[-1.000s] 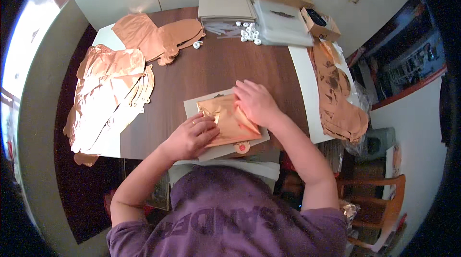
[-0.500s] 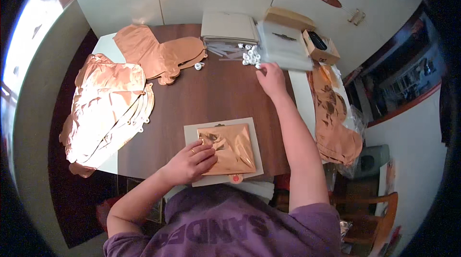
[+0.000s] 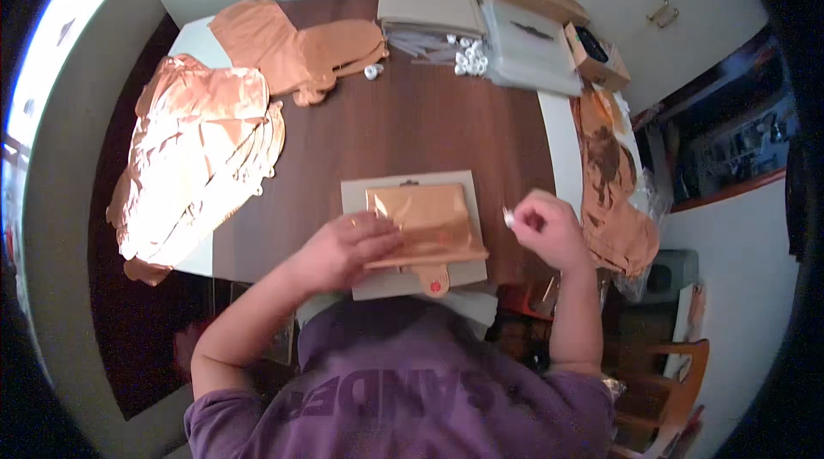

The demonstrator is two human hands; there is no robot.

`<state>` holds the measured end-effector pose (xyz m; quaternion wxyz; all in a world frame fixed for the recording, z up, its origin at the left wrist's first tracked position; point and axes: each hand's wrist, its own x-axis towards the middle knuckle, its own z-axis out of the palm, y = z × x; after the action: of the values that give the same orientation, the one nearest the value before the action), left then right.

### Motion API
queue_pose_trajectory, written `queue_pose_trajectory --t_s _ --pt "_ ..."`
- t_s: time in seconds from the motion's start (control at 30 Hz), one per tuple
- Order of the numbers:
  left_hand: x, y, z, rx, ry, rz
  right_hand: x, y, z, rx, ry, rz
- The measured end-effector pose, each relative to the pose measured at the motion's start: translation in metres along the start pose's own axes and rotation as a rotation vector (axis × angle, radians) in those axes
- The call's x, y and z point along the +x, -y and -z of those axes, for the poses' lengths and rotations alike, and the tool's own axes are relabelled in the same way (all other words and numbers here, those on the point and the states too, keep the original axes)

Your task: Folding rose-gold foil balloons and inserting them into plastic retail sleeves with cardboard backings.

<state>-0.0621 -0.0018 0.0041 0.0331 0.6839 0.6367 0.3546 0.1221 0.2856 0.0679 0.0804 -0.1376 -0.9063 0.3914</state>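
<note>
A folded rose-gold foil balloon (image 3: pixel 429 210) lies on a pale grey card (image 3: pixel 354 193) near the table's front edge. Its tab with a red dot (image 3: pixel 436 286) sticks out toward me. Across the balloon's left part lies my left hand (image 3: pixel 352 240), fingers outstretched and pressing on the foil. To the right of the card, my right hand (image 3: pixel 549 226) is closed in a pinch above the table. A small white ribbon roll (image 3: pixel 509 218) shows at its fingertips. More such rolls (image 3: pixel 470 58) sit in a pile at the back, and a single one (image 3: pixel 372 72) lies left of them.
Flat rose-gold foil balloons lie in stacks at the left (image 3: pixel 193 141), back left (image 3: pixel 266 43) and right (image 3: pixel 614 219). At the back are a stack of cards (image 3: pixel 429 4), white strips (image 3: pixel 416 45), clear plastic bags (image 3: pixel 532 51) and a small box (image 3: pixel 598 60). A wooden chair (image 3: pixel 695 390) stands lower right.
My right hand has come back from the pile of white rolls toward me, bringing one roll along. My left hand stays on the folded balloon. The whole view has shifted.
</note>
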Motion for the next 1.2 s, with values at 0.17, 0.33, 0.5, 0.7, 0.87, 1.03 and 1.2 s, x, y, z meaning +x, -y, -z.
queue_pose_trajectory --t_s 0.17,0.33,0.5,0.7,0.87,1.03,1.2 --pt "0.023 -0.007 0.020 -0.087 -0.024 0.102 -0.052 0.040 -0.038 0.001 0.186 0.295" --pt "0.027 -0.025 0.024 -0.031 -0.005 0.149 -0.049 0.033 -0.083 -0.387 -0.044 0.312" --pt "0.025 -0.034 0.021 -0.034 -0.072 0.135 -0.073 0.026 -0.087 -0.403 0.091 0.393" --pt "0.027 -0.039 0.030 -0.045 0.015 0.242 -0.056 -0.002 -0.096 -0.248 -0.058 0.467" --pt "0.025 -0.032 0.025 -0.071 -0.014 0.222 -0.015 0.011 -0.099 -0.075 -0.023 -0.029" --pt "0.020 -0.025 0.013 -0.038 -0.079 0.012 0.003 0.025 -0.112 -0.474 -0.104 -0.228" --pt "0.012 -0.012 -0.006 0.226 0.071 -0.205 -0.020 -0.002 -0.109 -0.621 -0.425 -0.050"
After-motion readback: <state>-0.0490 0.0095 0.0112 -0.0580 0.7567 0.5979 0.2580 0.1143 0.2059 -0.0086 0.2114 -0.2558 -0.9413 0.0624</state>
